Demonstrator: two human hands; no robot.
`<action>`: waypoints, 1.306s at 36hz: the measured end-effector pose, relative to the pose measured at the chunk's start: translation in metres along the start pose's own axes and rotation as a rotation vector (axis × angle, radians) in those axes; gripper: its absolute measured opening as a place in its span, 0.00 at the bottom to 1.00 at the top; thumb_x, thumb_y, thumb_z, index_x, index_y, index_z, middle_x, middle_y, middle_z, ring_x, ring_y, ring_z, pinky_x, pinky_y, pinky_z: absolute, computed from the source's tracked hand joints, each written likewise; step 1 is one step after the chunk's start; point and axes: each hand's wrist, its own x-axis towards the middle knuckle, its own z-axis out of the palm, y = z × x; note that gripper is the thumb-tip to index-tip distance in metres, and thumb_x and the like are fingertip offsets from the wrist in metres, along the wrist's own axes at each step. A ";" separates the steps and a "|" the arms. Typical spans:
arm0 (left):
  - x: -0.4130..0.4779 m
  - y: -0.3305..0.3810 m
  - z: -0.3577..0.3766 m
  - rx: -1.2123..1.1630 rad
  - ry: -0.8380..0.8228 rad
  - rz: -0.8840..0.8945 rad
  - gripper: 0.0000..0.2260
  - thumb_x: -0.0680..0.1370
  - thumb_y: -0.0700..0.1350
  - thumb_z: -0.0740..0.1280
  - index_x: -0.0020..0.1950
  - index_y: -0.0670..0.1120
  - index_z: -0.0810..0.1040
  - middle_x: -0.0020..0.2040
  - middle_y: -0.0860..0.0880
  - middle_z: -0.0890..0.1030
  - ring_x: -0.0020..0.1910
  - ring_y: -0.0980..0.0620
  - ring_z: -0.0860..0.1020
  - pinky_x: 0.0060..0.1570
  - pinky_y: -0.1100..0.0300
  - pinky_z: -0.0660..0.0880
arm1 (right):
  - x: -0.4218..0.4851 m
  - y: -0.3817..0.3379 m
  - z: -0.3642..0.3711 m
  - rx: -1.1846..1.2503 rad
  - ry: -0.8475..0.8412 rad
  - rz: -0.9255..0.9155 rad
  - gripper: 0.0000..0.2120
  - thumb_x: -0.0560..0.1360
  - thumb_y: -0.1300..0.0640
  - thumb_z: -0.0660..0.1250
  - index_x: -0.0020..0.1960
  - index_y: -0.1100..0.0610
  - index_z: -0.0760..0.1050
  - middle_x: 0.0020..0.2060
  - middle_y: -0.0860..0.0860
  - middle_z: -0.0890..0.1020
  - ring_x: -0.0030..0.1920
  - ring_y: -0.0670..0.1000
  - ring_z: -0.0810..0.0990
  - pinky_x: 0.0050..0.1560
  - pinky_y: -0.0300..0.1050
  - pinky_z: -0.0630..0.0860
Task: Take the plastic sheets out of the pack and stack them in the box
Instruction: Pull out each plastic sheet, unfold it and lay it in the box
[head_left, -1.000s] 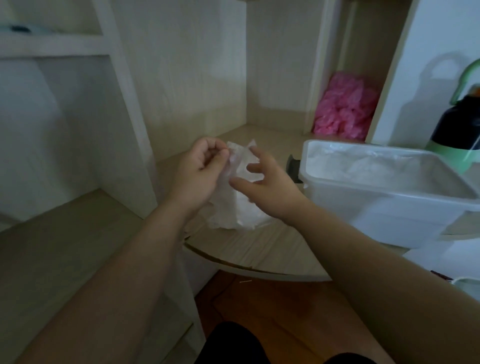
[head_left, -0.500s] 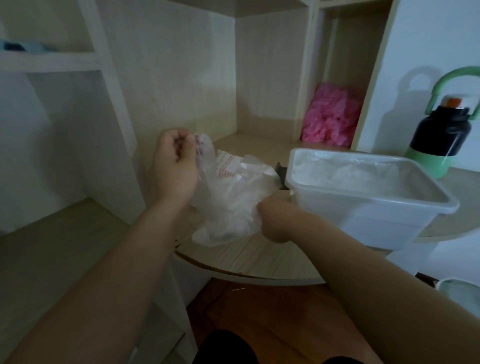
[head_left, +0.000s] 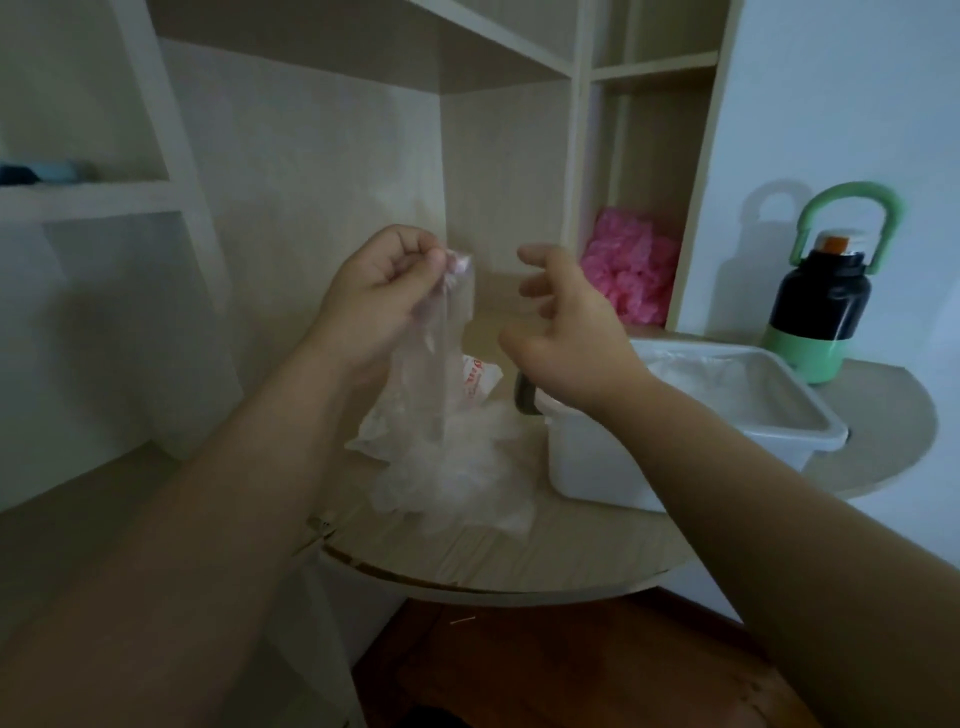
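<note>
Above the round table (head_left: 519, 564), left hand (head_left: 382, 293) pinches a plastic sheet (head_left: 449, 338), now drawn high off the pack (head_left: 475, 382) lying left of the box (head_left: 587, 457); right hand (head_left: 569, 335) has released, fingers loosely spread. One sheet, probably, nearly ready for stacking.

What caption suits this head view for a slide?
Left hand pinches a plastic sheet above the pack; right hand open beside it; white box nearby.
</note>
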 end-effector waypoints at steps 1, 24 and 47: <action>0.000 0.002 0.003 -0.008 -0.090 -0.023 0.09 0.81 0.37 0.61 0.43 0.48 0.75 0.38 0.55 0.81 0.37 0.60 0.77 0.39 0.68 0.73 | 0.003 0.000 -0.003 0.029 -0.092 0.010 0.36 0.71 0.60 0.69 0.74 0.50 0.57 0.65 0.51 0.71 0.66 0.49 0.69 0.61 0.39 0.67; 0.028 -0.030 0.064 -0.249 0.009 -0.349 0.08 0.79 0.37 0.64 0.42 0.44 0.80 0.31 0.53 0.81 0.30 0.60 0.77 0.32 0.68 0.74 | 0.034 0.048 -0.063 0.274 0.043 0.438 0.04 0.72 0.61 0.68 0.44 0.60 0.74 0.40 0.55 0.76 0.40 0.51 0.76 0.32 0.41 0.80; 0.046 -0.041 0.127 0.571 0.028 0.171 0.12 0.76 0.44 0.69 0.59 0.48 0.78 0.50 0.56 0.76 0.50 0.57 0.75 0.51 0.70 0.69 | 0.027 0.117 -0.118 -0.111 0.121 0.791 0.13 0.77 0.62 0.62 0.33 0.57 0.67 0.31 0.52 0.72 0.29 0.48 0.71 0.29 0.37 0.75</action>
